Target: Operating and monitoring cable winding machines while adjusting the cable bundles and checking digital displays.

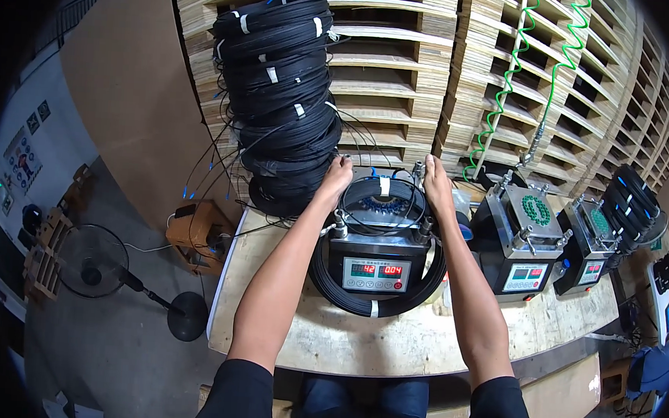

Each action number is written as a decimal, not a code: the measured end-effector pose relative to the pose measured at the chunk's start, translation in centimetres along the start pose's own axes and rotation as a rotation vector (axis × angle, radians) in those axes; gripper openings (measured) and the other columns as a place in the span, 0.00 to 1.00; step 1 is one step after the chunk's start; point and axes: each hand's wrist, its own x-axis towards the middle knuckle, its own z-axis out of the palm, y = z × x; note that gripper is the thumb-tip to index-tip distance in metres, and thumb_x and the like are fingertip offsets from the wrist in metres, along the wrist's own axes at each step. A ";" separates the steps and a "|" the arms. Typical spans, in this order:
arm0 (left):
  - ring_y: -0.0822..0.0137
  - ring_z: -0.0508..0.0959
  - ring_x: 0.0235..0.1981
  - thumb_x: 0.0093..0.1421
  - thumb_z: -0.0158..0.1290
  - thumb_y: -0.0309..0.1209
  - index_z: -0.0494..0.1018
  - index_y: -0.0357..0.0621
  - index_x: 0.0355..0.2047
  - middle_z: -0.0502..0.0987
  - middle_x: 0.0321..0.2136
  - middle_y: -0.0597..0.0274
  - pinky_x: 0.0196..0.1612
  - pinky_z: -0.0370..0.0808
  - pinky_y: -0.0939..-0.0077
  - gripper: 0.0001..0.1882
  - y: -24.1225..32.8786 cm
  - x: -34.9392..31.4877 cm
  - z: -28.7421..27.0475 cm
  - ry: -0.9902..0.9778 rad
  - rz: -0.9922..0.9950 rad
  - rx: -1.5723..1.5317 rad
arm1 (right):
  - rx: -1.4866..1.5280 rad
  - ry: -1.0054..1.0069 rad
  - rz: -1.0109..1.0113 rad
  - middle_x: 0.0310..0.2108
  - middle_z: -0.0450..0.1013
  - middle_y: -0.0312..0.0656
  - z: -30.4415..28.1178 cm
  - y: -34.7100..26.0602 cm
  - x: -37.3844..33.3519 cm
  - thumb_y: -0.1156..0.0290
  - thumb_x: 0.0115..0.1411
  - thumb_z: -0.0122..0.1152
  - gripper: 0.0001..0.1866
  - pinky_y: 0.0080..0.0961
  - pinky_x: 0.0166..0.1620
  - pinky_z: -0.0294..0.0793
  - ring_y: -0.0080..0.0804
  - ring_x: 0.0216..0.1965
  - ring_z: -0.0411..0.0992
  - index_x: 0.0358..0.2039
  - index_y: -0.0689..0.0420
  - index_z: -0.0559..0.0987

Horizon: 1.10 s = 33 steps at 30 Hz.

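A black benchtop machine [377, 250] with a metal top and a lit red and green display stands in front of me on the wooden table. Black cable coil [375, 307] loops around its body, and more black cable lies over its top, tied with a white band. At the machine's far left corner, my left hand [337, 181] has its fingers curled around a metal clamp post. My right hand [437, 189] is at the far right corner, closed against the matching post [419, 169]. Its thumb and inner fingers are partly hidden.
A tall stack of black cable coils [283, 114] rises at the left rear. Two similar machines [518, 243] with green-dotted plates stand to the right. Wooden pallets [389, 67] line the back, with green coiled hoses [503, 89] hanging there. A fan [90, 263] stands on the floor at left.
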 end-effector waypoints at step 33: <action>0.46 0.73 0.59 0.66 0.46 0.39 0.65 0.40 0.64 0.73 0.57 0.41 0.61 0.68 0.62 0.28 0.2 -1.3 -0.5 0.234 0.104 0.127 | 0.119 -0.171 0.098 0.39 0.76 0.58 -1.5 -1.8 -1.3 0.46 0.73 0.40 0.31 0.38 0.50 0.70 0.50 0.43 0.75 0.49 0.65 0.74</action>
